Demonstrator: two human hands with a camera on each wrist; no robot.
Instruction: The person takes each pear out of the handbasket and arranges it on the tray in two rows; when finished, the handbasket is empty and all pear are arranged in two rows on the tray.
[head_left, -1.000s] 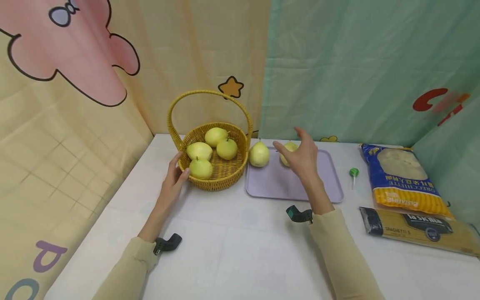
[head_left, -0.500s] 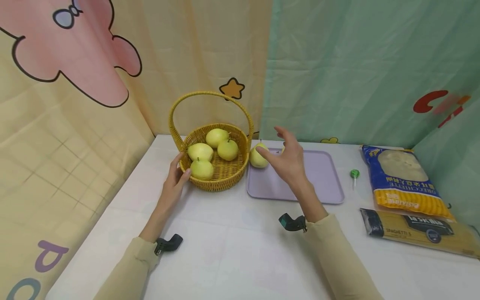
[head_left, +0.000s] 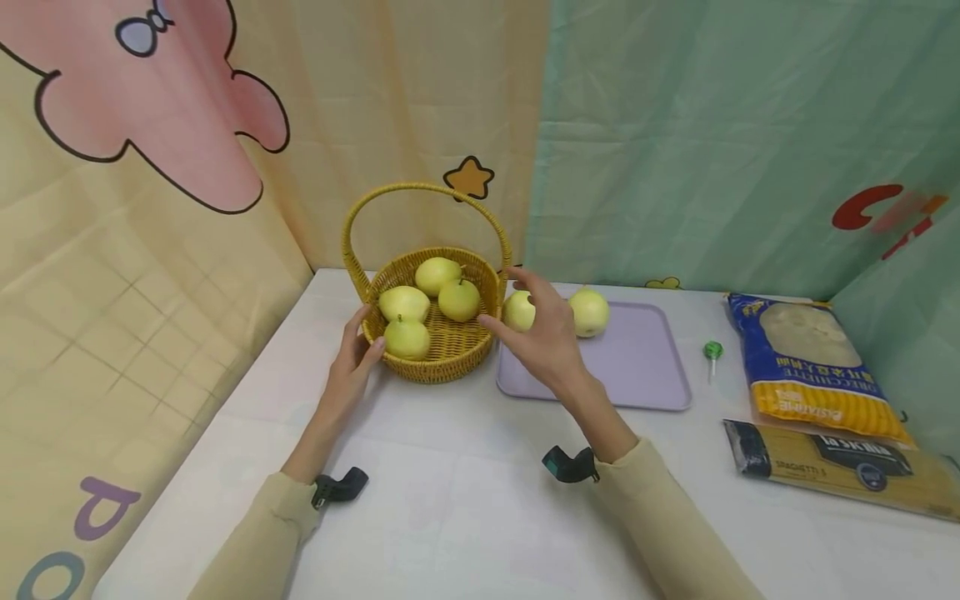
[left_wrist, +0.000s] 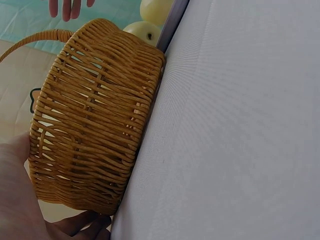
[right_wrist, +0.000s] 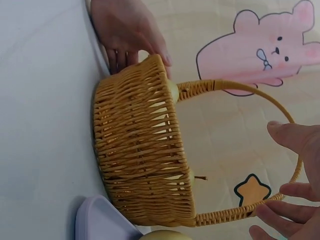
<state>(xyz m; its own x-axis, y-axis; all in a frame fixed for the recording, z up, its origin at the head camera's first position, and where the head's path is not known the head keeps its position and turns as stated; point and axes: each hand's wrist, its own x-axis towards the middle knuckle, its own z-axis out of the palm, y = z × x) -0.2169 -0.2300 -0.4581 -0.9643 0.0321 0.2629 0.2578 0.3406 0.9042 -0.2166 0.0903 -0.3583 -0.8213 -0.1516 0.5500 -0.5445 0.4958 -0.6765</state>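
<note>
In the head view a yellow wicker basket [head_left: 427, 371] with a tall hoop handle holds several pale green pears [head_left: 407, 337]. My left hand [head_left: 348, 358] grips its left side, thumb at the front near the rim and fingers round the outer wall. The left wrist view has the woven wall [left_wrist: 95, 120] between that thumb and the fingers. My right hand [head_left: 543, 333] hovers by the basket's right edge, thumb and fingers spread with nothing between them. Behind it a pear [head_left: 519, 311] is partly hidden; another pear [head_left: 590, 313] sits on the lilac tray [head_left: 637, 367].
To the right of the tray lies a green lollipop [head_left: 713, 351]. Farther right are a blue and yellow bag of pasta [head_left: 817, 367] and a long spaghetti packet [head_left: 840, 467]. Printed curtains [head_left: 675, 150] stand behind the white table [head_left: 450, 500].
My right hand has moved left, from over the right-hand pear on the tray to the basket's right edge, uncovering that pear. The left hand stays on the basket.
</note>
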